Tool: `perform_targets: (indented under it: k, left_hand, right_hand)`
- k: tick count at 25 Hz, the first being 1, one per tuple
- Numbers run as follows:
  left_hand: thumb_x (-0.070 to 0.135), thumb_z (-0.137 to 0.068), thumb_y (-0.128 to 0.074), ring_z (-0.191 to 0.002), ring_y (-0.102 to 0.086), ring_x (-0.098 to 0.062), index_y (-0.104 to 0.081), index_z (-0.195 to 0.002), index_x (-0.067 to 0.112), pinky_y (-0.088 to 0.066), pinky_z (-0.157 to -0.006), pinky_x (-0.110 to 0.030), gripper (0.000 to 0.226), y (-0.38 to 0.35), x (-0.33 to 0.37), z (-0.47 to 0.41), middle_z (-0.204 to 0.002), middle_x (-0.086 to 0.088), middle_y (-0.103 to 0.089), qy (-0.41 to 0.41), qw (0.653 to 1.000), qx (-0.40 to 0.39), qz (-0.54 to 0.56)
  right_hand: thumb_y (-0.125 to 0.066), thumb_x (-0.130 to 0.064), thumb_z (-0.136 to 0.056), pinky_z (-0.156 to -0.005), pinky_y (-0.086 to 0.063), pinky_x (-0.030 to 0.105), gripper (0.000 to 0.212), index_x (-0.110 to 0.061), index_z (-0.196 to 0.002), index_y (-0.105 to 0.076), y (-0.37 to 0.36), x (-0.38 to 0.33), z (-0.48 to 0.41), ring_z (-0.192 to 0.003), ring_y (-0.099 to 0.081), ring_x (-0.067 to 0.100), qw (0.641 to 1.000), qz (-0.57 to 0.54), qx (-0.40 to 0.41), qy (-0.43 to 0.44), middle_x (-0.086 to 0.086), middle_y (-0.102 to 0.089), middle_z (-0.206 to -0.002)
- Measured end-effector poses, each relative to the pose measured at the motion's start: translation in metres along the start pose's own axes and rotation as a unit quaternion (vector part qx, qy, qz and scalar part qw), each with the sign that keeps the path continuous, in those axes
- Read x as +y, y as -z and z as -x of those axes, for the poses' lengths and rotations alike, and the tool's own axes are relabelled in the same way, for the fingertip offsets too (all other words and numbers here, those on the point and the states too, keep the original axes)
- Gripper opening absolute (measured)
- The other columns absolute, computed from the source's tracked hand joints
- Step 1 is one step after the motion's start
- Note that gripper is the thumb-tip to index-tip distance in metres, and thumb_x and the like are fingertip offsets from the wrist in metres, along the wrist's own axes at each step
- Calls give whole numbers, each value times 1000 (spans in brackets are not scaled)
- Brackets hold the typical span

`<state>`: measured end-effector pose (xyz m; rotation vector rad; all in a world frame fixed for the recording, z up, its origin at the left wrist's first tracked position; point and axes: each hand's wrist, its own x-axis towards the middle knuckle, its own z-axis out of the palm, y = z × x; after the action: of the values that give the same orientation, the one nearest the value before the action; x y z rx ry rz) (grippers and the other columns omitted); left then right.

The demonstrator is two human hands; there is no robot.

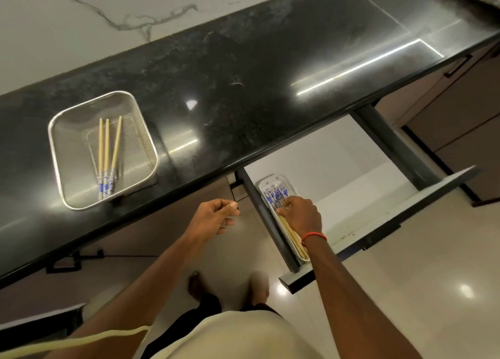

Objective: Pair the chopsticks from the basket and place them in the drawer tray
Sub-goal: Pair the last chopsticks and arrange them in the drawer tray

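Right hand [300, 213] presses chopsticks [276, 196] into tray [261, 183] (three remain in basket [67, 120]).

Dim, warm indoor light from overhead. The polished black table [243, 93] carries a long bright streak of glare and smaller white spots; the glossy floor [405, 291] shows a round highlight too. The open drawer [351, 169] is pale and evenly lit inside. Wide-angle distortion bends the table's edge. The picture is slightly soft and grainy, with blurred feet [230, 285].
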<state>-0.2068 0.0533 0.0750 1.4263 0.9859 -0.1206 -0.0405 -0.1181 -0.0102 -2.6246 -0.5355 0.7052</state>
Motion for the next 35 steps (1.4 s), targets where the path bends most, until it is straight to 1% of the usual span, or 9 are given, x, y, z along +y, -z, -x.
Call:
perform_targets:
  k: [4,8,13,16,22,25,28,32,35]
  left_hand:
    - [29,-99,-61,-96,-72,-23,-69,-113,11,-51,-79,-35,24,20,10,11,-110,-9,-77,-29,999,20,19]
    - [31,-99,-63,-94,-72,-22,-71,-108,15,-52,-79,-34,21,46,19,20,-106,-8,-78,-56,996,52,50]
    - [34,-97,-65,-94,-74,-18,-72,-108,18,-55,-79,-30,21,87,29,33,-104,-1,-80,-84,987,95,93]
    - [33,-98,-64,-89,-77,-16,-71,-109,19,-59,-70,-24,19,120,33,42,-103,1,-80,-99,978,120,139]
    - [35,-96,-64,-85,-77,-23,-70,-113,17,-60,-64,-28,26,191,37,51,-101,-1,-80,-132,956,177,195]
    - [34,-96,-64,-82,-76,-24,-72,-109,15,-61,-66,-32,24,222,33,50,-98,-6,-79,-132,945,193,228]
    - [29,-98,-63,-74,-74,-22,-74,-106,13,-61,-63,-34,21,249,28,48,-92,-8,-79,-122,937,199,261]
    - [26,-98,-63,-72,-73,-22,-73,-107,9,-62,-61,-34,22,282,21,45,-97,-13,-78,-116,934,184,282]
    - [25,-97,-64,-72,-73,-21,-72,-108,8,-62,-61,-34,22,302,15,44,-97,-13,-77,-111,936,166,291]
  right_hand:
    - [-68,-48,-83,-75,-57,36,25,-24,-93,-72,29,-55,8,-83,-68,25,992,-71,69,75,2,-74,-87]
    - [-70,-43,-87,-73,-59,34,21,-22,-92,-72,49,-113,16,-80,-69,16,975,-113,89,170,-3,-73,-83]
    - [-73,-38,-85,-75,-60,37,18,-21,-91,-74,53,-182,22,-77,-68,9,956,-162,57,238,-7,-72,-79]
    - [-75,-37,-84,-75,-59,34,16,-21,-88,-75,48,-230,27,-73,-68,5,941,-187,42,279,-10,-72,-75]
    - [-75,-37,-84,-71,-60,27,16,-23,-90,-75,26,-326,36,-68,-67,3,920,-188,-6,345,-11,-70,-72]
    - [-75,-42,-82,-74,-60,30,18,-26,-89,-74,6,-363,33,-72,-68,5,928,-154,-33,339,-11,-71,-75]
    - [-75,-45,-81,-81,-58,35,21,-27,-91,-71,-22,-388,22,-85,-68,11,948,-93,-62,297,-7,-73,-88]
    - [-74,-42,-83,-83,-53,34,32,-25,-108,-64,-64,-406,7,-91,-63,16,970,-57,-79,223,2,-70,-109]
    - [-74,-36,-84,-84,-59,41,43,-22,-120,-56,-86,-414,2,-88,-69,20,978,-91,-98,163,3,-69,-105]
